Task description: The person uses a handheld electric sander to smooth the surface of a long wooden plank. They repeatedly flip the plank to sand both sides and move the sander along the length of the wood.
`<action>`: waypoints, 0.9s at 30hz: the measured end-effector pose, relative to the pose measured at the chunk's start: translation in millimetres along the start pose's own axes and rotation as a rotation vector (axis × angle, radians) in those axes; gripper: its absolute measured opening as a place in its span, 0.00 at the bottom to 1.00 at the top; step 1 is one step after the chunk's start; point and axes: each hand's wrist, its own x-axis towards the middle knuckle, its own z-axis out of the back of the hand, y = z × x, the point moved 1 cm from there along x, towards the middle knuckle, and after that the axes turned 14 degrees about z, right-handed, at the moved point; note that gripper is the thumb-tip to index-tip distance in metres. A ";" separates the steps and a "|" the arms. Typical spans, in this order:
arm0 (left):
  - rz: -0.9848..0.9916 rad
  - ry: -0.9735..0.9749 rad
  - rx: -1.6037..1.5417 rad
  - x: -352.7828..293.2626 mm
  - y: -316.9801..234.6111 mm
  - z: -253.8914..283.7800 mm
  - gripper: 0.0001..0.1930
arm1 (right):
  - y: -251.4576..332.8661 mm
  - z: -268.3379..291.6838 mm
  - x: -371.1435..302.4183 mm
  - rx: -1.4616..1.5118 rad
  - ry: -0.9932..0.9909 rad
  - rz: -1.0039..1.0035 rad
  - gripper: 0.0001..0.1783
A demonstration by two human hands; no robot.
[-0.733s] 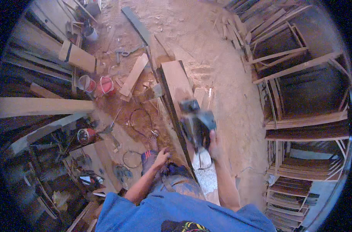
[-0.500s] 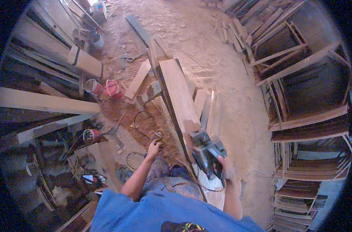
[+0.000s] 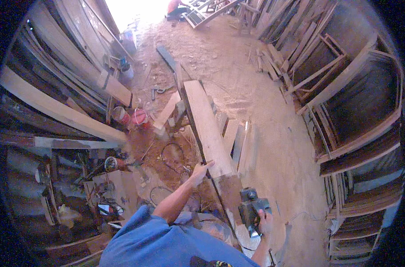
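A long, pale wooden board [image 3: 208, 120] lies lengthwise along a dark-edged bench or beam in front of me. My left hand [image 3: 202, 172] grips the board's left edge close to its near end, the fingers partly hidden at the side. In my right hand [image 3: 265, 223] is a dark power planer [image 3: 252, 207], gripped by its handle. The planer is off the board, to the right of its near end. A darker brown wood surface [image 3: 229, 189] shows between the board and the planer.
Red buckets [image 3: 140, 116] stand on the dusty floor to the left, near a metal clamp [image 3: 160, 91]. Loose planks [image 3: 231, 135] lean right of the bench. Stacked timber [image 3: 64, 102] lines the left side; wooden frames [image 3: 322, 66] line the right. A black cord [image 3: 172, 144] lies on the floor.
My left hand has moved up and right from beside the bench onto the board's edge. My right hand has drawn the planer back and off the board. The view has tilted up, showing a bright opening.
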 end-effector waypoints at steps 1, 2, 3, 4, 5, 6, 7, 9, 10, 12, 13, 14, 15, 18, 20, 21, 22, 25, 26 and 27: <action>-0.119 0.146 -0.142 40.6 24.1 17.1 0.25 | -21.3 -11.5 0.2 0.019 -0.004 0.034 0.27; -0.072 0.217 -0.147 40.9 24.7 -8.1 0.25 | -53.8 -5.9 -11.3 0.002 -0.055 0.026 0.26; -0.045 0.236 -0.171 15.0 17.7 -6.1 0.25 | -66.7 -14.5 -14.1 0.036 -0.045 0.015 0.27; -0.018 0.247 -0.198 -10.5 10.3 -0.6 0.24 | -55.5 -16.3 -12.4 0.036 -0.009 0.038 0.27; 0.013 0.295 -0.231 -28.7 3.7 7.9 0.26 | -37.8 -17.9 -9.3 0.038 0.031 0.066 0.27; 0.048 0.346 -0.264 -42.6 -1.9 12.8 0.27 | -15.4 -17.0 -6.6 0.039 0.067 0.091 0.27; 0.085 0.407 -0.294 -56.2 -8.4 12.4 0.28 | 0.4 -14.4 -3.2 0.053 0.079 0.103 0.27; 0.057 0.469 -0.358 -96.4 -28.3 -8.1 0.28 | -6.0 -11.4 -5.8 0.080 0.087 0.045 0.26; 0.041 0.494 -0.391 -118.1 -39.4 -17.2 0.28 | -15.7 -13.1 -5.4 0.102 0.097 -0.019 0.25; 0.017 0.476 -0.427 -156.4 -61.8 -33.3 0.28 | -23.8 -19.3 -7.9 0.167 0.078 -0.040 0.25; -0.004 0.460 -0.446 -166.6 -70.9 -34.5 0.28 | -18.2 -22.6 -8.0 0.218 0.051 0.011 0.24; -0.033 0.485 -0.459 -168.8 -78.8 -33.2 0.29 | -7.8 -22.3 -6.9 0.267 0.023 0.060 0.24; -0.061 0.512 -0.471 -170.8 -85.9 -31.8 0.29 | 0.1 -22.0 -5.0 0.289 0.036 0.046 0.25; -0.096 0.595 -0.510 -180.0 -104.3 -30.5 0.31 | 18.5 -9.6 -8.8 0.267 0.083 -0.017 0.30; -0.117 0.625 -0.517 -188.7 -117.7 -32.7 0.32 | 26.2 -7.0 -12.2 0.209 0.087 -0.038 0.33; -0.103 0.653 -0.494 -198.8 -125.2 -37.2 0.33 | 24.3 -6.6 -10.6 0.204 0.058 -0.027 0.35; -0.110 0.650 -0.512 -201.1 -129.6 -33.4 0.32 | 25.2 -10.7 -10.4 0.202 0.038 -0.016 0.37; -0.159 0.675 -0.518 -200.7 -140.8 -33.3 0.31 | -17.2 -20.6 -7.5 0.173 0.116 -0.031 0.34; -0.201 0.688 -0.499 -202.1 -145.5 -35.5 0.31 | -31.7 -23.7 -9.0 0.124 0.093 -0.008 0.33; -0.242 0.704 -0.479 -203.7 -150.5 -39.2 0.31 | -46.0 -27.7 -8.7 0.116 0.078 -0.018 0.31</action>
